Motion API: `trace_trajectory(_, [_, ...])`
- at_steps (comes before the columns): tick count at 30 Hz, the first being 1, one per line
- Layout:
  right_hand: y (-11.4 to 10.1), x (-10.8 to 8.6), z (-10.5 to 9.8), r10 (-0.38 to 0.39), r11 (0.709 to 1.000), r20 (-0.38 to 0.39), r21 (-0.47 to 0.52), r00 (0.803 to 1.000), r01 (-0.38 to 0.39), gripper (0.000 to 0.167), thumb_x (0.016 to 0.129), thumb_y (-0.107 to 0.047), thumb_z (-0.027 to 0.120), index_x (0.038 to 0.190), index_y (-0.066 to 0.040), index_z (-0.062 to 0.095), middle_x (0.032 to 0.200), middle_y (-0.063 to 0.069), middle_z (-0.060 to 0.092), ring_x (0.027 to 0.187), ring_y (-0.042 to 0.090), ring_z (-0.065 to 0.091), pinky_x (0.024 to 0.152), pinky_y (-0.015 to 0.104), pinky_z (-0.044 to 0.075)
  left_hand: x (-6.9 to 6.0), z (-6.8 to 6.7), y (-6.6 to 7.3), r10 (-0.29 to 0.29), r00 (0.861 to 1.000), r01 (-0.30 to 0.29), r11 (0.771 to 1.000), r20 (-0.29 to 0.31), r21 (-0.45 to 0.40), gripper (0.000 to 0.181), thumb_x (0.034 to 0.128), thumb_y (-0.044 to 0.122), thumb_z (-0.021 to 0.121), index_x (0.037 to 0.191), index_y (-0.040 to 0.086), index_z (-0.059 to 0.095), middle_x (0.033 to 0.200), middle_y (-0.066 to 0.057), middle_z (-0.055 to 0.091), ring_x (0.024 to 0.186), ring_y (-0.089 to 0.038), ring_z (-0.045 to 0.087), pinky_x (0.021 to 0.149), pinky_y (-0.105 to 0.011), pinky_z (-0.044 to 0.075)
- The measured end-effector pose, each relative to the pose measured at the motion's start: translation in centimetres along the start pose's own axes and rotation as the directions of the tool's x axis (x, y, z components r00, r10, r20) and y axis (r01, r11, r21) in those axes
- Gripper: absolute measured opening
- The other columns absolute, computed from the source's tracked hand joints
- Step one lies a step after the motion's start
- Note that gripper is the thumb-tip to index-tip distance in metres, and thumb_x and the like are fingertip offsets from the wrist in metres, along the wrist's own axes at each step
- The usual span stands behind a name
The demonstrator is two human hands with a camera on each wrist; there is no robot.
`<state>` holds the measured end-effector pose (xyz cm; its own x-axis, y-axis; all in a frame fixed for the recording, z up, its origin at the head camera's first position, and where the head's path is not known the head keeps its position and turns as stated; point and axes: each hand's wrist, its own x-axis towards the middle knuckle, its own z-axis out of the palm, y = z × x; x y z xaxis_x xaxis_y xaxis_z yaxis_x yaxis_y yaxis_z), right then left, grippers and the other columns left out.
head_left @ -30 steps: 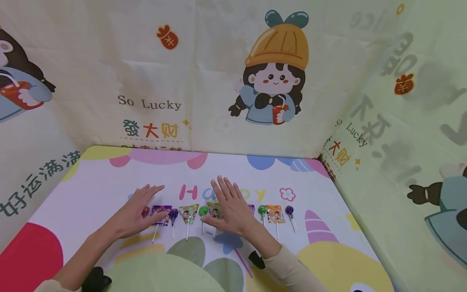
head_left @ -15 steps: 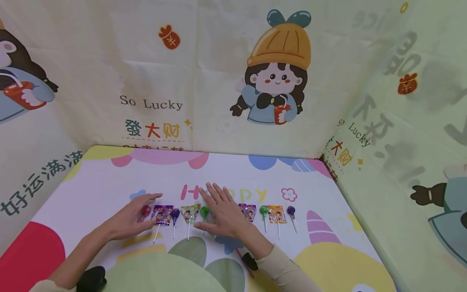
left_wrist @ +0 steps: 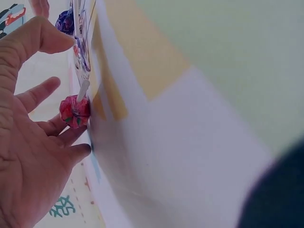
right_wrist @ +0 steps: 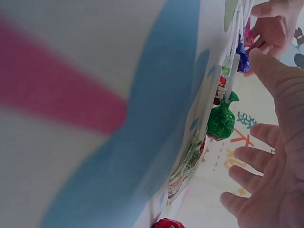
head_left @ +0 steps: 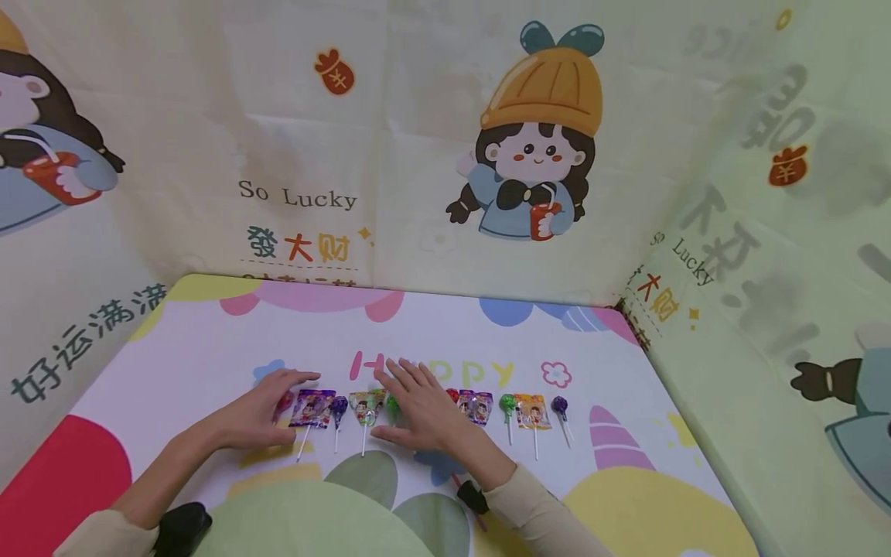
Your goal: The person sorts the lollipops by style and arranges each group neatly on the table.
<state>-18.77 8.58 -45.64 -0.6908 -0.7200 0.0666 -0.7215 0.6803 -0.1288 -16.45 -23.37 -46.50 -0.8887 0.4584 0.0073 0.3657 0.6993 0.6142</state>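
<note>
Lollipops lie in a row across the table. My left hand [head_left: 261,414] is at the row's left end with fingers spread, beside a red round lollipop [left_wrist: 75,111] and left of a purple-wrapped flat one [head_left: 313,408]. Spread over the middle of the row is my right hand [head_left: 426,414], partly covering a green round lollipop [right_wrist: 221,121]. Between the hands lie a dark purple round lollipop [head_left: 339,410] and a green-wrapped flat one [head_left: 366,406]. Neither hand grips anything; whether the left fingertips touch the red lollipop, I cannot tell.
Right of my right hand lie a red lollipop [head_left: 453,395], a purple-wrapped one [head_left: 476,407], a green one [head_left: 508,405], an orange-wrapped one [head_left: 533,411] and a dark purple one [head_left: 560,406]. Printed cloth [head_left: 418,155] hangs behind the patterned table [head_left: 292,340].
My right hand has moved left along the row, uncovering the purple-wrapped and red lollipops. My left hand has drawn back slightly from the purple lollipops beside it. The head view has shifted a little.
</note>
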Motion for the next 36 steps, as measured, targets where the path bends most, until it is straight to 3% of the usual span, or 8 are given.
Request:
trace_trajectory(15, [-0.1, 1.3, -0.3, -0.03, 0.996, 0.119, 0.082, 0.992, 0.02, 0.078, 0.096, -0.055, 0.064, 0.16, -0.02, 0.036, 0.165, 0.006, 0.034, 0.153, 0.028, 0.029, 0.126, 0.048, 0.021, 1.3, 0.3, -0.1, 0.028, 1.0, -0.028, 0.998, 0.004, 0.059, 0.075, 0.0708, 0.024, 0.086, 0.138, 0.01, 0.055, 0.13, -0.012, 0.051, 0.118, -0.031, 0.045, 0.099, -0.06, 0.046])
trace_trajectory(27, [-0.3, 2.0, 0.0, -0.05, 0.995, 0.139, 0.09, 0.989, 0.038, 0.065, 0.096, -0.05, 0.068, 0.151, -0.02, 0.051, 0.15, 0.002, 0.055, 0.138, 0.02, 0.05, 0.116, 0.035, 0.04, 1.7, 0.2, 0.0, 0.029, 0.999, -0.03, 0.997, 0.018, 0.073, 0.073, 0.0689, 0.026, 0.087, 0.134, 0.007, 0.058, 0.126, -0.011, 0.052, 0.117, -0.033, 0.044, 0.101, -0.063, 0.044])
trace_trajectory(36, [-0.2, 2.4, 0.2, -0.058, 0.995, 0.129, 0.086, 0.99, 0.047, 0.061, 0.095, -0.046, 0.071, 0.147, -0.018, 0.055, 0.143, 0.0, 0.061, 0.132, 0.016, 0.055, 0.111, 0.03, 0.044, 2.0, 0.2, -0.1, 0.049, 0.999, -0.05, 0.996, 0.023, 0.077, 0.065, 0.0685, 0.027, 0.087, 0.125, 0.008, 0.061, 0.123, -0.008, 0.053, 0.114, -0.03, 0.046, 0.099, -0.058, 0.046])
